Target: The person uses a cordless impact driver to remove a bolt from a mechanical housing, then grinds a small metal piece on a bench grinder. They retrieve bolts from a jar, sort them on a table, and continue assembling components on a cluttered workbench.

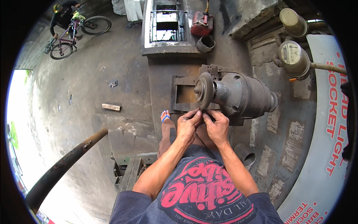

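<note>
A bench grinder (244, 95) with a grey motor body stands on a metal frame in front of me. Its round grinding wheel (204, 91) sits on the left end of the shaft. My left hand (188, 127) and my right hand (217, 127) meet just below the wheel's near edge. Both have thumb and fingers pinched together around something small at the wheel, too small and too covered by the fingers to name. Whether it touches the wheel cannot be made out.
Beyond the grinder are a framed window-like opening (169, 26), a red jerrycan (202, 24) and a dark pot (206, 44). Round meters (294, 56) hang at right beside a lettered board (328, 112). A pipe (67, 164) slants in at left. Far left, a person holds a bicycle (74, 33).
</note>
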The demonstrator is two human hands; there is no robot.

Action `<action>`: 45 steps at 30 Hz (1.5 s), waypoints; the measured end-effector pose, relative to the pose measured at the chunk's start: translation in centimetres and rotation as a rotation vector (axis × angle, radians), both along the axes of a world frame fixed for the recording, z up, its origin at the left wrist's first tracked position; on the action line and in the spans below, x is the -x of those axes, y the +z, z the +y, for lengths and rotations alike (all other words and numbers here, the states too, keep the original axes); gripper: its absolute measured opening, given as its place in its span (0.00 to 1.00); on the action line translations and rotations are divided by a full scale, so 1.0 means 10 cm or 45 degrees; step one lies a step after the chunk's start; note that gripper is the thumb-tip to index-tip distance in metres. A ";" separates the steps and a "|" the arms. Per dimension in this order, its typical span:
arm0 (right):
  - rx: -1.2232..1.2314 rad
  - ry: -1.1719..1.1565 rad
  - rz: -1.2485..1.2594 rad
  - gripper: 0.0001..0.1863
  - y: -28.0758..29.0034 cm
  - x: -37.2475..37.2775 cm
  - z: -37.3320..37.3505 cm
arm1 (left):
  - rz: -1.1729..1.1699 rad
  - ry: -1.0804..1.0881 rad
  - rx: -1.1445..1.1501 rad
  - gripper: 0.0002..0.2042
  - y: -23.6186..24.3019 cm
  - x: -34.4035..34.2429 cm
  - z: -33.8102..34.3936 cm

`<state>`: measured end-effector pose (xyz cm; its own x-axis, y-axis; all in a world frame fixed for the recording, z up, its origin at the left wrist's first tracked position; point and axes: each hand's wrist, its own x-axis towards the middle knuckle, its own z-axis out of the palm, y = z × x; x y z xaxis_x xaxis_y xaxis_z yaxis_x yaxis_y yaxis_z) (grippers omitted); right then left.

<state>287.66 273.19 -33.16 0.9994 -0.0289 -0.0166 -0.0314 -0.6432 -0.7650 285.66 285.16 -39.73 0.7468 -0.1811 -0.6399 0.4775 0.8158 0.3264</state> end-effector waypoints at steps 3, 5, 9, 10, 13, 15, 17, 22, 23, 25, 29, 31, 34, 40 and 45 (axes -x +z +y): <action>-0.021 0.007 0.036 0.10 0.00 -0.01 0.03 | -0.010 0.042 -0.015 0.16 -0.01 0.02 0.00; -0.081 0.020 0.038 0.10 0.01 0.00 0.04 | -0.013 0.086 0.022 0.16 -0.04 0.03 0.02; -0.027 -0.023 0.038 0.10 0.02 -0.01 0.02 | -0.008 -0.019 0.119 0.16 -0.12 0.01 0.00; -0.010 -0.032 0.049 0.10 0.01 -0.03 0.03 | -0.027 -0.003 0.122 0.16 -0.13 0.00 0.00; -0.002 -0.016 0.057 0.10 0.00 -0.06 0.06 | -0.005 0.033 0.122 0.16 -0.14 -0.01 0.01; -0.010 0.000 0.047 0.11 0.00 -0.02 0.08 | 0.005 0.035 0.097 0.15 -0.12 0.01 0.05; -0.077 -0.013 0.117 0.13 -0.02 0.09 0.03 | -0.049 0.008 0.133 0.15 -0.10 0.04 0.11; -0.931 -0.291 0.631 0.18 -0.18 0.62 -0.52 | -0.263 -0.154 0.314 0.15 -0.07 0.22 0.42; -1.106 -0.638 0.739 0.15 -0.33 0.63 -0.62 | -0.278 -0.164 0.362 0.15 -0.05 0.26 0.48; -1.443 -0.859 0.560 0.12 -0.70 0.51 -0.73 | -0.287 -0.224 0.388 0.16 0.00 0.33 0.55; -1.693 -1.183 0.376 0.11 -1.16 0.41 -0.77 | -0.327 -0.343 0.350 0.23 0.18 0.40 0.56; -1.533 -1.010 0.413 0.12 -1.26 0.37 -0.88 | -0.397 -0.401 0.345 0.22 0.28 0.44 0.50; -1.318 -0.870 0.390 0.09 -1.37 0.35 -0.98 | -0.474 -0.592 0.358 0.23 0.39 0.54 0.33; -0.061 -0.755 -0.277 0.16 -1.42 0.43 -1.01 | -0.480 -0.769 0.245 0.24 0.52 1.21 -0.15; -0.498 -0.585 0.130 0.19 -1.00 1.77 -1.34 | -0.370 -0.691 0.121 0.20 0.58 1.99 -0.28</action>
<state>269.97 259.81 -43.14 0.8791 -0.4289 -0.2079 -0.3243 -0.2184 -0.9204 265.80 282.40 -33.88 0.6734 -0.6301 -0.3867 0.7349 0.5133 0.4432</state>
